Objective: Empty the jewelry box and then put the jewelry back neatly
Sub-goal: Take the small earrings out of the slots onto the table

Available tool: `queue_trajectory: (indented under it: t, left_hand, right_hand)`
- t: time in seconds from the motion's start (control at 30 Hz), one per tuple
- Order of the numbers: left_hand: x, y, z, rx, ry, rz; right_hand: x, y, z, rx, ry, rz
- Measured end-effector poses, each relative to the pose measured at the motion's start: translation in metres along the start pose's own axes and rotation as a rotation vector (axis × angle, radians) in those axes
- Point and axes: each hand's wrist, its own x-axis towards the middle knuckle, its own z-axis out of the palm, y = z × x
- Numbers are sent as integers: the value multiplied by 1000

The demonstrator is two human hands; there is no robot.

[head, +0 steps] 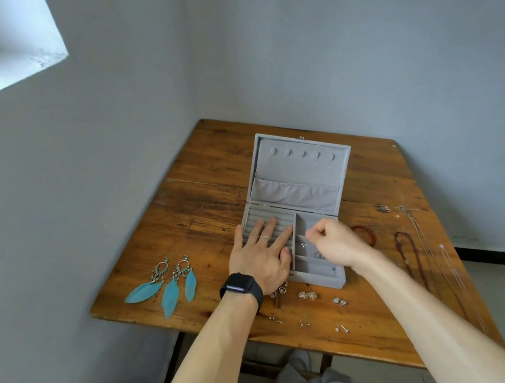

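**Open grey box, both your hands at it**

Your worn brown plank surface (200,206) fills the corner between two plain grey walls (109,182), its grain streaked and scuffed. Near its middle sits the grey velvet jewelry box (321,280), rectangular and open. Its padded lid (297,170) leans back, with a row of small hooks above a gathered cloth pocket. The base splits into ribbed ring rolls (260,215) on the left and stacked oblong compartments (315,267) on the right, where a few tiny silver pieces (303,244) lie.

Your left hand (262,256) lies flat on the ring rolls, fingers straight and spread, its grip wide and holding nothing. A black smartwatch (238,284) wraps the wrist and a thin silver ring (264,237) circles one finger. Your right hand (336,240) hovers over the right compartments with fingers curled in and thumb meeting forefinger. Whether that narrow grip pinches anything cannot be told.

Left of the box, well apart, lie two turquoise feather earrings (168,285), soft blades hanging from ornate metal hoops. Right of the box, a dark beaded necklace (413,251) and fine silver chains (434,247) run in long lines towards the near edge. A red beaded bracelet (366,232) curves just beside the box, partly behind your right hand. In front of the box, clear crystal earrings (307,295) and small metal studs (342,328) are scattered on the wood.
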Motion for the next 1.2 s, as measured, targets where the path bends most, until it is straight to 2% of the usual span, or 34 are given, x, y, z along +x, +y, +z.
queue_trajectory:
  t: [0.1, 0.3, 0.5, 0.63, 0.73, 0.8, 0.93, 1.03, 1.2]
  left_hand:
    - [0, -1, 0, -4, -5, 8]
    - [0, -4, 2, -5, -11, 20]
    - [2, -6, 3, -11, -29, 19]
    - [9, 0, -8, -110, -71, -11]
    - [17, 14, -24, -120, 58, -23]
    - [23, 28, -33, -95, 126, 42]
    - [30, 63, -38, -66, 23, 172]
    - [33, 78, -36, -95, -54, 178]
    - [36, 83, -37, -109, -81, 162]
  right_hand:
    - [-14, 12, -18, 222, 62, -39]
    - [-36, 25, -35, 498, 182, -87]
    - [-55, 41, -37, 656, 226, -97]
    - [-70, 52, -39, 764, 249, -89]
    - [-86, 63, -38, 820, 241, -84]
    - [-98, 71, -35, 834, 247, -85]
    - [-123, 89, -31, 799, 295, -89]
    - [-138, 102, -28, 775, 322, -76]
    - [-152, 115, -27, 775, 338, -52]
